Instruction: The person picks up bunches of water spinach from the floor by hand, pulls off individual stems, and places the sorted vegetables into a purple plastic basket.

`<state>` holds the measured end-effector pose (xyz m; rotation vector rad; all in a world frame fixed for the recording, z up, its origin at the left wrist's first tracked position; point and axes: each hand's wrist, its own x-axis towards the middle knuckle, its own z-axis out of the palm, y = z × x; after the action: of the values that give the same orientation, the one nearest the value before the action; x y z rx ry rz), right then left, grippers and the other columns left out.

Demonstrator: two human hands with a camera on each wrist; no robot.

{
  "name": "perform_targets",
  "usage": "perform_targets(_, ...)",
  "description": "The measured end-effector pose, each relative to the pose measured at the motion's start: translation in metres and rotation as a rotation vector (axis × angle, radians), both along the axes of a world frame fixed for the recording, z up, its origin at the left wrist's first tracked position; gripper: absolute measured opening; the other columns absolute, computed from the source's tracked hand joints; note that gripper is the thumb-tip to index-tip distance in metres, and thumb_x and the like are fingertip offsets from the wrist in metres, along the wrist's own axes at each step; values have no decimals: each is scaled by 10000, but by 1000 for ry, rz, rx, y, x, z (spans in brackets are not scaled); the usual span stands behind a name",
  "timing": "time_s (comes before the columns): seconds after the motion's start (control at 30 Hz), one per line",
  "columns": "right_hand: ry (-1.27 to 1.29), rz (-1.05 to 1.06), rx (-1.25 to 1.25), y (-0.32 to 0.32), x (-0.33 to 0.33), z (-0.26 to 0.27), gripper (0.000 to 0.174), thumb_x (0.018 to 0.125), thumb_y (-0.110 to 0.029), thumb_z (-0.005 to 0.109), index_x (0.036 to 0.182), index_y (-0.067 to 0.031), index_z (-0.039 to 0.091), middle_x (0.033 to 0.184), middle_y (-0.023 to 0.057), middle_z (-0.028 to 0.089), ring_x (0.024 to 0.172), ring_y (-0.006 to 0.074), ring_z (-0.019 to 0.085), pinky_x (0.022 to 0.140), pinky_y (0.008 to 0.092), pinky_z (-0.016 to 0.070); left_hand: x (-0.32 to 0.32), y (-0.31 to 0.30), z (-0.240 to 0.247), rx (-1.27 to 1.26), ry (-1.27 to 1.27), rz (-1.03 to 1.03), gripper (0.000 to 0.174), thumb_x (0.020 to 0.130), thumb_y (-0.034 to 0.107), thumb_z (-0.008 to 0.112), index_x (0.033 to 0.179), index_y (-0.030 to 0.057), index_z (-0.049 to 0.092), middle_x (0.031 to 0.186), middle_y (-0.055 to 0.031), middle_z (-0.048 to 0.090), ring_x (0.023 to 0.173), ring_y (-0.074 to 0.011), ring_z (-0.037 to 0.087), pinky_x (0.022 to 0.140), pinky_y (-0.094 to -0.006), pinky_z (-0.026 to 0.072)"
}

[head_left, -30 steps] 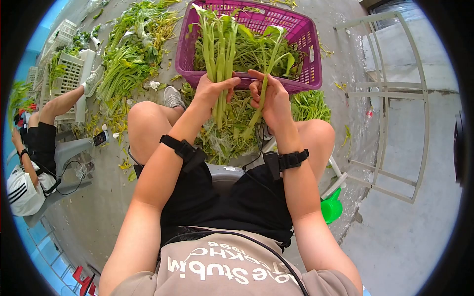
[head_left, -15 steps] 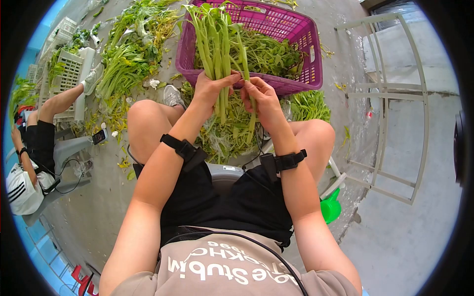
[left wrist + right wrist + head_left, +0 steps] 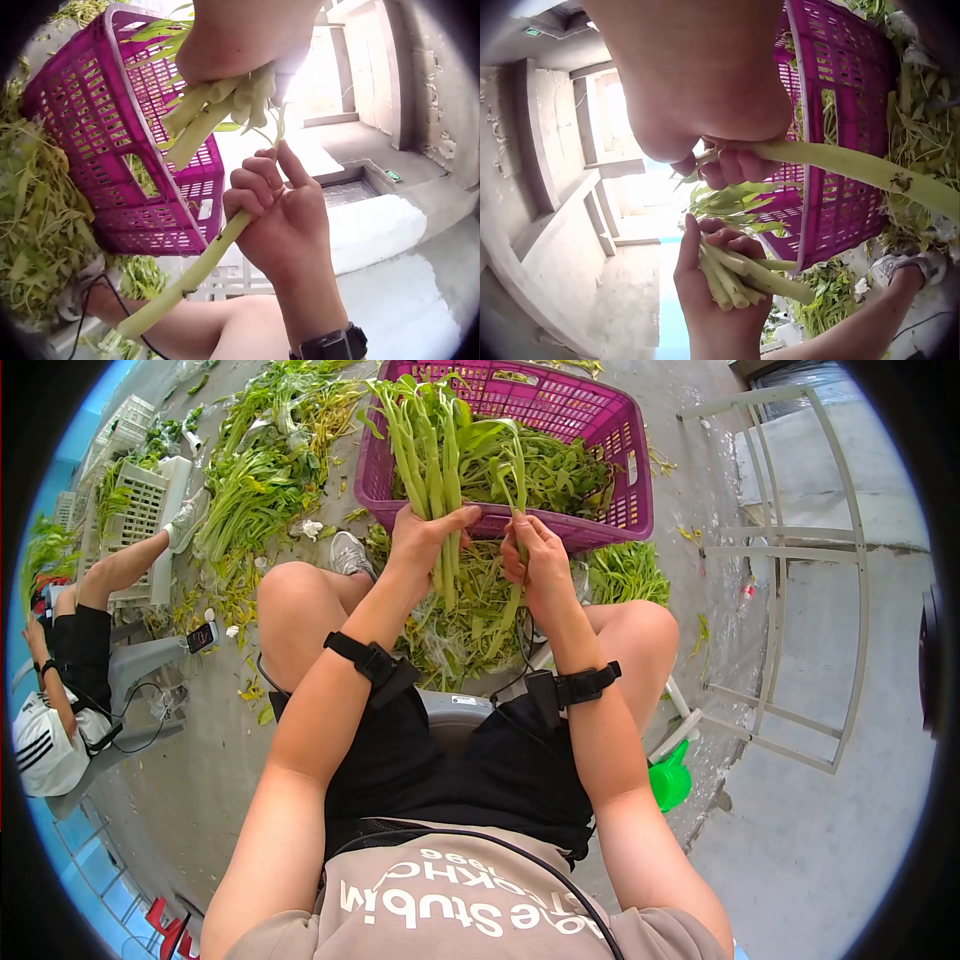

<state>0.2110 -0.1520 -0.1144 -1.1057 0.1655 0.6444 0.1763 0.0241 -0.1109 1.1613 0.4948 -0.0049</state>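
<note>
My left hand (image 3: pixel 420 545) grips a bundle of thick green stalks (image 3: pixel 432 470), upright, with leafy tops over the near part of the purple basket (image 3: pixel 600 535). The cut ends of that bundle show in the right wrist view (image 3: pixel 731 281). Beside it, a short way to the right, my right hand (image 3: pixel 543 565) pinches a single stalk (image 3: pixel 516 475). In the left wrist view the right hand's fingers curl round this stalk (image 3: pixel 187 281), its thick end pointing down and marked with small dark spots. Leafy greens (image 3: pixel 560 470) lie in the basket.
Loose leaves and stems (image 3: pixel 455 635) lie between the knees, with more greens (image 3: pixel 630 575) right of them. A large pile (image 3: pixel 250 490) covers the floor at left, near another seated person (image 3: pixel 75 680). A metal frame (image 3: pixel 860 580) stands at right; a green object (image 3: pixel 671 780) is by the knee.
The right hand first moved left towards the bundle, then slightly back to the right with its stalk. The left hand still holds the bundle, which has tilted a little to the left.
</note>
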Motion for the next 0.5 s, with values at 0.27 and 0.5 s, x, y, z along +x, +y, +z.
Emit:
perform_targets(0.27,9,-29,-63,-4,1,1,161,938,-137,663,838,-107,541,593,-59,392,478,54,336,449,231,246,0,0,-1,8,38,9,312,775,208,865,958,48,669,782,-17,655,618,-121,626,559,-280,498)
perform_targets(0.5,-23,-59,-8,-8,3,-5,219,884,-113,725,796,-129,524,577,-91,384,449,32,287,429,234,217,1,1,-3,25,37,24,295,787,200,850,955,43,665,773,-25,651,611,-127,624,556,-285,496)
